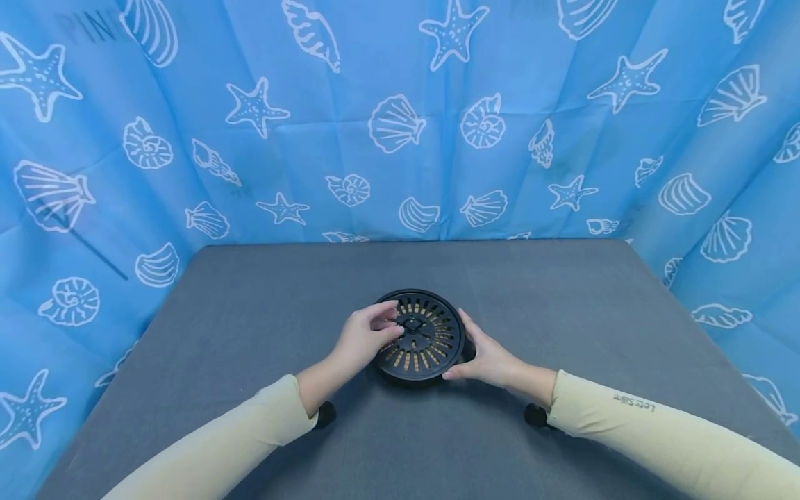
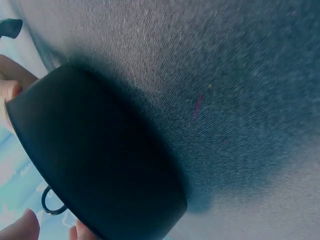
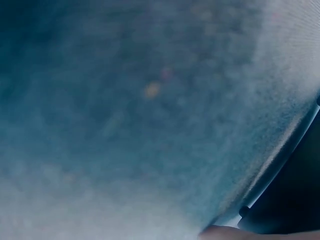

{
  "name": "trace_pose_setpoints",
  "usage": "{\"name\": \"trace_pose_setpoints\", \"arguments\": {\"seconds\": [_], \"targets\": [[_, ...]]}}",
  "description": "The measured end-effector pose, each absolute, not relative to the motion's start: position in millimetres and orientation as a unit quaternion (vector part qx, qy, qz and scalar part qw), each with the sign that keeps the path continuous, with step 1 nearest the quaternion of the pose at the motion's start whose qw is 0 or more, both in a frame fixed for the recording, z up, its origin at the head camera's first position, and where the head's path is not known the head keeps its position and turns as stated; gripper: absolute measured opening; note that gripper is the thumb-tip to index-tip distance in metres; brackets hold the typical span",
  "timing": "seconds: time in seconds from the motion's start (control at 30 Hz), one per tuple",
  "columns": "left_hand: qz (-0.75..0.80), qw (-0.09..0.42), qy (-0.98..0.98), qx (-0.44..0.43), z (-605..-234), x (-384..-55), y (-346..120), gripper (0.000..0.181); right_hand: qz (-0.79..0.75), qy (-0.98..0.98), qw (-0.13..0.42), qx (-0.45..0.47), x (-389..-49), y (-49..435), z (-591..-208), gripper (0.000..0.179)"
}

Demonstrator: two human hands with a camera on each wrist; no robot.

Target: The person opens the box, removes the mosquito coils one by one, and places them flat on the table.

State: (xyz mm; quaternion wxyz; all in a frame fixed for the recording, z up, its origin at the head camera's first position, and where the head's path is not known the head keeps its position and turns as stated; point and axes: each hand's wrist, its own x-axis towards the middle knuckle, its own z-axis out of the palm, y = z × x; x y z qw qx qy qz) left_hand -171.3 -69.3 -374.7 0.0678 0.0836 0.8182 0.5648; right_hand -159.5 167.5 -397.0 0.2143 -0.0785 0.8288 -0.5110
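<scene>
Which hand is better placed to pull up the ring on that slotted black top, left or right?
Probably the left hand: its thumb and fingers are spread near the ring, holding nothing. The right hand holds the side of the black container, so it seems better suited to steadying.

A cream-yellow right sleeve [image 1: 669, 441] is covering one forearm, small dark lettering [image 1: 634, 403] running along it toward its cuff [image 1: 559, 396]. Across from the right sleeve, a left sleeve [image 1: 219, 441] is matching its colour. Beside the right sleeve's cuff, a rounded black piece [image 1: 536, 416] is poking out; right fingers [image 1: 471, 326] beyond that cuff are going bare.
</scene>
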Motion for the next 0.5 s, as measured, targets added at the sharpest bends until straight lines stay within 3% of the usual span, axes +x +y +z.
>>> {"name": "trace_pose_setpoints", "arguments": {"seconds": [0.5], "targets": [[0.55,0.102,0.827,0.059,-372.9,-186.3,-53.6,0.031,-0.557,0.796,0.221,-0.089,-163.9,170.9,-402.8,0.11]]}}
